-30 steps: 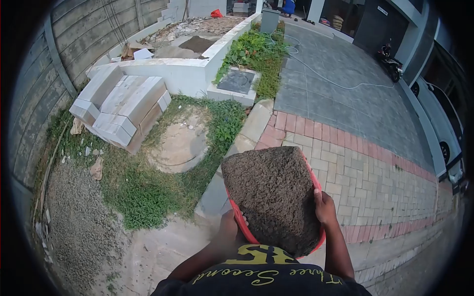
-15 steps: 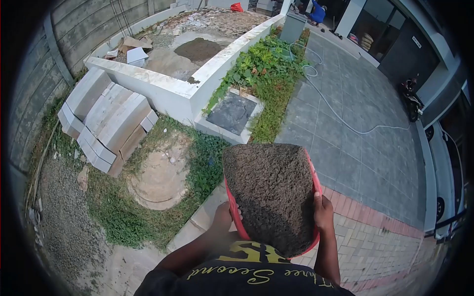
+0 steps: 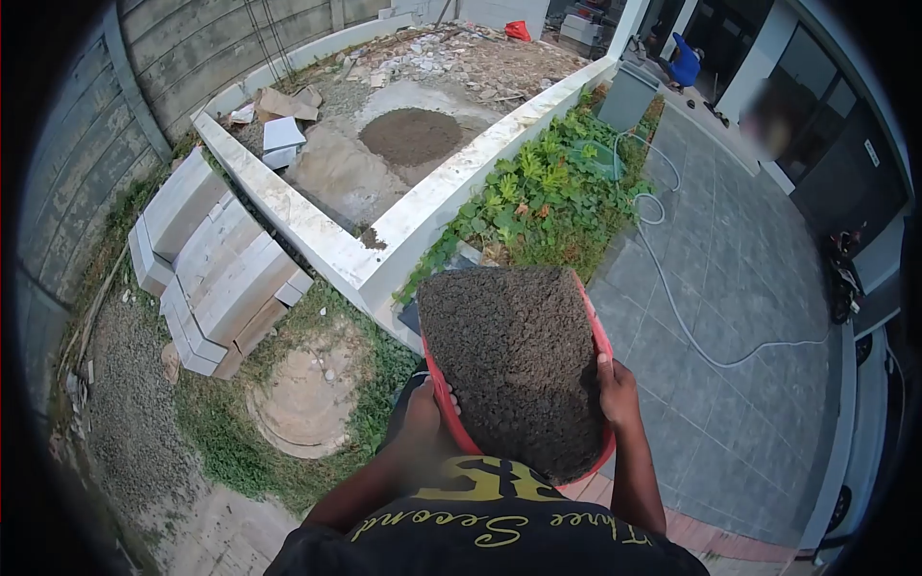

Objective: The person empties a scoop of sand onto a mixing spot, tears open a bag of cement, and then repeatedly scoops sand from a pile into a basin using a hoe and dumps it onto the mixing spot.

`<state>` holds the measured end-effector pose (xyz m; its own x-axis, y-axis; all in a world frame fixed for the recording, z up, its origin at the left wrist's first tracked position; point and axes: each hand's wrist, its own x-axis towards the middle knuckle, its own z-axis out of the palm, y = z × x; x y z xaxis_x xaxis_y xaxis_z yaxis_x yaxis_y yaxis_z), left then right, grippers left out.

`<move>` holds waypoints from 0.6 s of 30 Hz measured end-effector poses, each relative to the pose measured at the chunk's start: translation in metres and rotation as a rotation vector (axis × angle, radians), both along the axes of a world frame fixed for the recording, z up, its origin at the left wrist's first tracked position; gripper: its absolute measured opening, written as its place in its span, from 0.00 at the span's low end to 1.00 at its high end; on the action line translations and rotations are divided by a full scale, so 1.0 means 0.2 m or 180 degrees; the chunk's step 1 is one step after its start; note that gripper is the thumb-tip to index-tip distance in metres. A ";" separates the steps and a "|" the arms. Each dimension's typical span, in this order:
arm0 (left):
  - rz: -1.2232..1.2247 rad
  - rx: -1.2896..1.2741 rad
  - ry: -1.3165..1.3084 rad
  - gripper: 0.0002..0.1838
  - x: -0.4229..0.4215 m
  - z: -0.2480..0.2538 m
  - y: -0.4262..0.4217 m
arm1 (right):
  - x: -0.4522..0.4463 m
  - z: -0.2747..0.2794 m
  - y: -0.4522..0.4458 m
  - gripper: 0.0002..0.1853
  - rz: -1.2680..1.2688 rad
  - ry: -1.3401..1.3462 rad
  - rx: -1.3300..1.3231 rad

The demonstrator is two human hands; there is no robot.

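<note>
I carry a red tub against my front, filled with a dark, grainy heap that looks like damp mortar or sand. My left hand is closed on the tub's left side, its fingers partly hidden by the wall. On the right side, my right hand grips the rim with the thumb on top. The tub's underside is out of sight. Just ahead of it stands a low white wall, with a small dark clump on its corner.
Inside the wall lies a dark, wet-looking patch amid rubble. Pale blocks are stacked at left, near a round concrete cover. Plants line the wall. A hose crosses the grey tiles. A person in blue crouches far off.
I have moved forward with the tub, closer to the low wall. The tub now covers most of the dark square lid beside the plants. Both hands keep their hold.
</note>
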<state>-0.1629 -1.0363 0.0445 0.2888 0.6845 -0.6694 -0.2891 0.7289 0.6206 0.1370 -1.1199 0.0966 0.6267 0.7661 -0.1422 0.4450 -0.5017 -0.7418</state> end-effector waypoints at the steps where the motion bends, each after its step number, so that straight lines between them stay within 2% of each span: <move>1: 0.0034 -0.0041 -0.0015 0.21 0.04 0.03 0.14 | 0.04 0.03 0.15 0.28 0.0043 -0.0029 -0.0022; 6: 0.0227 -0.0140 -0.0040 0.22 0.33 0.08 0.95 | 0.32 0.06 0.95 0.29 0.0068 -0.0046 -0.0106; 9: 0.0113 -0.0116 0.0127 0.22 0.44 0.24 1.40 | 0.46 0.18 1.40 0.30 0.0118 0.0131 0.0011; 14: -0.0210 -0.0031 0.0399 0.24 0.59 0.43 2.02 | 0.64 0.36 1.93 0.29 -0.0029 0.0544 -0.0075; 18: -0.0299 -0.0060 0.0434 0.25 0.78 0.48 2.49 | 0.83 0.42 2.37 0.28 0.0077 0.0380 -0.0041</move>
<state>-0.0070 -0.5383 0.1404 0.2565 0.6457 -0.7193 -0.1331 0.7607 0.6354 0.3025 -0.6460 0.1801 0.5862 0.7784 -0.2246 0.3659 -0.5017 -0.7838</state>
